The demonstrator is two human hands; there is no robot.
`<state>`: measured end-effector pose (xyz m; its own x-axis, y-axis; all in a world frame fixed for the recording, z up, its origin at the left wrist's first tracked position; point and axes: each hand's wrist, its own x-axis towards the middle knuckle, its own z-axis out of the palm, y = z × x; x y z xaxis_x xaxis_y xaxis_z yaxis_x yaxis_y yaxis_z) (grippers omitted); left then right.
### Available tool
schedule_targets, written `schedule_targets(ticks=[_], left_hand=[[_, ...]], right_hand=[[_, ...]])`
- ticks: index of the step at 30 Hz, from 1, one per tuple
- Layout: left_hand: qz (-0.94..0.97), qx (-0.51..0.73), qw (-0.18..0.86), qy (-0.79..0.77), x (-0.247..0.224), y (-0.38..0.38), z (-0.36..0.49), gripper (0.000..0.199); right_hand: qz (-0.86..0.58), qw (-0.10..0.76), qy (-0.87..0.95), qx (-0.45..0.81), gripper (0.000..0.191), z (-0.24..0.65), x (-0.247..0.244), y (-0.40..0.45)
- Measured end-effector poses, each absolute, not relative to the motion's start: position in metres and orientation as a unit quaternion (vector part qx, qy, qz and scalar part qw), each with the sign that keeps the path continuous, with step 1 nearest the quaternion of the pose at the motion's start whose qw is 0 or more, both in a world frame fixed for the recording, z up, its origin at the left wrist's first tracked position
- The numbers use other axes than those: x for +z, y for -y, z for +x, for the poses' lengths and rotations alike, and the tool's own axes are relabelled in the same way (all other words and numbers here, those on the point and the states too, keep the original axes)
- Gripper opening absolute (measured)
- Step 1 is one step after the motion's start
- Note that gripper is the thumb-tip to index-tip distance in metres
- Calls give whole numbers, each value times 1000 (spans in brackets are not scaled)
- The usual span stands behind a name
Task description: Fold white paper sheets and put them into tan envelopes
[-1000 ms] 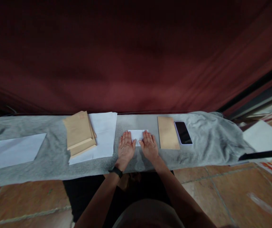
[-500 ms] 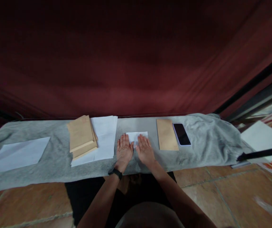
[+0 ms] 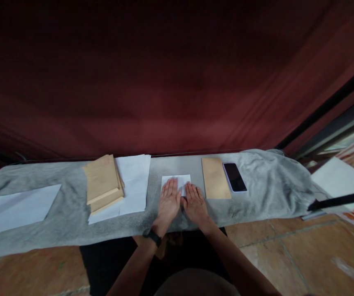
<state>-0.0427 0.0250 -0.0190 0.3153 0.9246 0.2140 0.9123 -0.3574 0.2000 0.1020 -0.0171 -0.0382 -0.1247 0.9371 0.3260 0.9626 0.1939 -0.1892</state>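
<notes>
A small white folded paper (image 3: 181, 179) lies on the grey cloth in front of me. My left hand (image 3: 168, 201), with a dark band on its wrist, rests flat on the paper's left part, fingers stretched out. Flat on the right part lies my right hand (image 3: 194, 204), fingers extended. The thumbs are close together near the paper's lower edge. Both palms cover much of the lower half of the paper. Neither hand grips anything.
Brown envelopes (image 3: 102, 179) lie on white sheets (image 3: 136, 181) to the left, with another white sheet (image 3: 19, 209) farther left. A single brown envelope (image 3: 216, 179) and a phone (image 3: 235, 177) lie to the right on the grey cloth (image 3: 263, 185).
My left hand has shifted right, inward over the paper. My right hand has moved slightly right and down. The thumbs are now closer together, and the view has shifted slightly.
</notes>
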Motion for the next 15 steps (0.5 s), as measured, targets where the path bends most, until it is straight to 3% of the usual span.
schedule_targets(ticks=[4, 15], left_hand=[[844, 109, 57, -521, -22, -22, -30, 59], [778, 143, 3, -612, -31, -27, -70, 61]], right_hand=[[-633, 174, 754, -23, 56, 100, -37, 17], [-649, 208, 731, -23, 53, 96, -31, 14]])
